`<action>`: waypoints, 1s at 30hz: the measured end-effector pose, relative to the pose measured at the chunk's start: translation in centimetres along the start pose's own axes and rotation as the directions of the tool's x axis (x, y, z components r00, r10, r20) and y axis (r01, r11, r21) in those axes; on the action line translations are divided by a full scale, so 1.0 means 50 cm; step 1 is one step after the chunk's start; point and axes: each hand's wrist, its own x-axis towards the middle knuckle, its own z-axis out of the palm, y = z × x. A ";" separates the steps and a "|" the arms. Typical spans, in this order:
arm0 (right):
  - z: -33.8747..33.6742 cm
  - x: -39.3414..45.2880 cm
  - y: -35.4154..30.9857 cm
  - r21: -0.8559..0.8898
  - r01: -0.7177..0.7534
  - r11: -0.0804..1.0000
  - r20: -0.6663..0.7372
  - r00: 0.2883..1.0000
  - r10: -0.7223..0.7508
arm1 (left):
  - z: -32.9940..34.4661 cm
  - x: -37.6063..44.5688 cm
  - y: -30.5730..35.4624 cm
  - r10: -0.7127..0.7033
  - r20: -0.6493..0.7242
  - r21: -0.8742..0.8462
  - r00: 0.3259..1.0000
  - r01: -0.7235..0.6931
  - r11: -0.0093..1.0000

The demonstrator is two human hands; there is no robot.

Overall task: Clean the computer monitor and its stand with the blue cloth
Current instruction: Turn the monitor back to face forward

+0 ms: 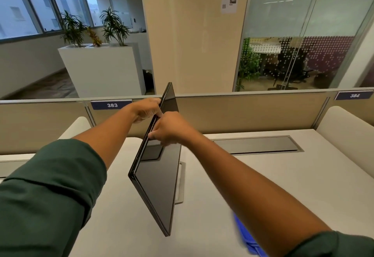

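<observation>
The computer monitor (159,180) stands on the white desk (263,186), swivelled so that its thin upper edge runs away from the viewer and its dark, unlit screen faces right. Its stand (180,182) shows as a grey base plate just behind the screen's lower edge.

Both hands meet at the monitor's top edge. The left hand (146,109) reaches in from the left with the arm nearly straight, fingers curled over the back side of the edge and clamped on it. The right hand (171,128) sits just below and nearer, wrist bent, fingers pinched closed on the same edge from the screen side. Both forearms are bare, with dark green sleeves (48,192) pushed up to the elbows.

The blue cloth (245,236) lies on the desk under the right forearm, well apart from the monitor and in neither hand; it is partly hidden and blurred.

A grey cable hatch (257,144) is set flush in the desk to the right. Behind runs a beige partition (242,113) with number plates 383 (112,105) and 384 (354,95). Beyond stand a cream pillar (194,34), a white planter (101,68) with green plants, windows at left and a glass-walled room (303,44) at right.
</observation>
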 end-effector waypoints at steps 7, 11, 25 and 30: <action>-0.047 0.076 0.093 0.134 -0.135 0.982 -0.244 0.956 0.164 | 0.028 -0.021 0.017 0.005 -0.102 0.156 0.995 0.011 0.988; -0.060 0.129 0.104 0.215 -0.003 0.977 -0.238 0.970 0.056 | 0.043 -0.046 0.019 0.012 -0.159 0.232 0.987 0.025 0.972; -0.002 0.232 0.102 -0.096 0.276 0.957 -0.007 0.961 -0.277 | 0.064 -0.114 0.027 0.043 -0.257 0.536 0.965 0.106 0.838; 0.000 0.229 0.121 -0.116 0.323 0.939 -0.037 0.944 -0.329 | 0.065 -0.109 0.040 0.047 -0.241 0.573 0.969 0.103 0.813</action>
